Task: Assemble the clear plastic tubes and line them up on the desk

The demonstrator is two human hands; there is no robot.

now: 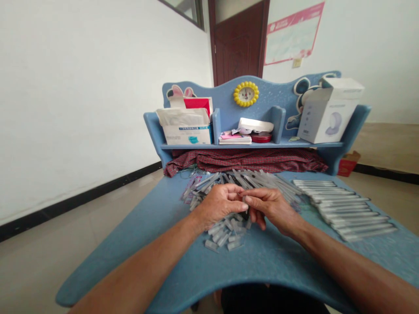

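Note:
My left hand (225, 203) and my right hand (270, 205) meet over the middle of the desk, fingertips pinched together. Between them shows a small translucent piece (245, 201) that looks like a pen cap; the fingers cover most of it. Below and in front of my hands lies a loose heap of clear pen caps (225, 233). Behind them spreads a pile of clear pen barrels (262, 178), some with dark parts. To the right, capped pens (353, 211) lie side by side in a slanting row.
The blue desk (137, 244) has a curved front edge and a raised shelf (196, 147) at the back. On the shelf stand a mask box (186, 134), booklets (235, 138), a red tin (261, 138) and a white box (329, 111). Checked cloth (245, 160) lies beneath it.

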